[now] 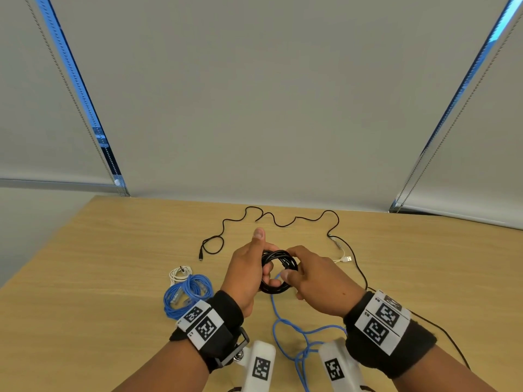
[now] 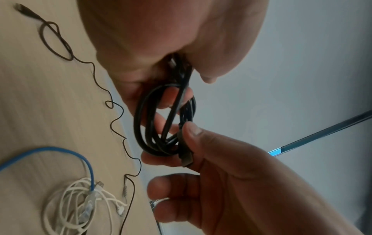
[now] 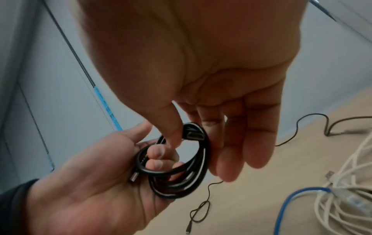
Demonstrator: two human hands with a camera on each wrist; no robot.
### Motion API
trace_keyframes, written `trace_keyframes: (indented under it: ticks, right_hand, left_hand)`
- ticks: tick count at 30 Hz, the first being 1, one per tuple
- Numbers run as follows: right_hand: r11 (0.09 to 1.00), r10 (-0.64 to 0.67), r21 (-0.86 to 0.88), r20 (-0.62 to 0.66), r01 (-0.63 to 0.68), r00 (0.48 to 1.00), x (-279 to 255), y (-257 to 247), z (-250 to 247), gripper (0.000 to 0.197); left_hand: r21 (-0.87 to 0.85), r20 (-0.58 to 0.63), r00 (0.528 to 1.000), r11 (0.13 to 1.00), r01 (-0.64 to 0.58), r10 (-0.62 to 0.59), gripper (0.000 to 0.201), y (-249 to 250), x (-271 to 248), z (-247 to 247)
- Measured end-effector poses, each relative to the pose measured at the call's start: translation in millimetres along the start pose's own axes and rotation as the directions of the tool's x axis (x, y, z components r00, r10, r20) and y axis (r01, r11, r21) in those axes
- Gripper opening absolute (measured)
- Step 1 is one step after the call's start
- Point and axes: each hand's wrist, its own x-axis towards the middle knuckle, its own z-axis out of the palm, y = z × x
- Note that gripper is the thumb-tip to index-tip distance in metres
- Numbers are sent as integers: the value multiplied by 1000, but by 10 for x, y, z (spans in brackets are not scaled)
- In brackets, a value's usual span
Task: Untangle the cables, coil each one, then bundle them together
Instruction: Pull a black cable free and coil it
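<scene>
A thick black cable wound into a coil (image 1: 278,274) is held in the air between both hands. My left hand (image 1: 254,261) has its fingers (image 3: 159,159) curled through the coil (image 3: 181,168), thumb pointing up. My right hand (image 1: 300,267) pinches the cable's end plug (image 3: 194,135) between thumb (image 2: 191,132) and forefinger against the coil (image 2: 153,130). The other plug (image 3: 133,176) sticks out over the left palm. A blue coil (image 1: 186,292) and a small white coil (image 1: 179,273) lie on the table to the left.
A thin black cable (image 1: 268,219) snakes loose across the back of the wooden table (image 1: 127,250). A loose blue cable (image 1: 285,326) lies under the hands. A white cable with a USB plug (image 1: 346,258) and another black cable (image 1: 365,278) run off to the right.
</scene>
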Motion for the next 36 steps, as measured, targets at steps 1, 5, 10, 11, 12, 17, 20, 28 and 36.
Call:
trace_keyframes:
  ticks: [1,5,10,11,12,17,20,28,36]
  right_hand:
    - [1000,-4,-30,2,4,1000,1,-2,-17,43]
    - [989,-17,-148,10,18,1000,-3,27,-44,45]
    - [999,30,11,83,-32,996,-20,138,-71,37]
    - [999,26,39,85,-29,996,-19,139,-72,34]
    - [998,19,60,80,-24,997,-14,138,-69,33]
    - [933,15,353,143,-65,990,3,152,-43,34]
    - [781,-17,611,222,-126,975,-17,177,0,21]
    - [481,-18,864,179,-148,984,3,234,124,12]
    - [997,-53,43,-127,59,990,147,149,217,14]
  left_hand:
    - [6,-4,1000,1000,-2,2,63,3,13,4]
    - [83,-50,998,996,-28,32,61,36,50,-11]
    - [152,-144,987,987,-46,69,58,100,113,-226]
    - [135,-140,988,990,-38,57,56,104,117,-252]
    - [103,-128,991,994,-24,37,52,104,114,-264]
    - [-205,103,991,973,105,-85,32,55,55,-262]
    - [-355,242,968,924,146,-60,28,25,5,-263]
    - [-187,388,920,982,19,56,46,-13,-73,-316]
    - [182,187,982,983,-2,-33,16,-173,-96,-318]
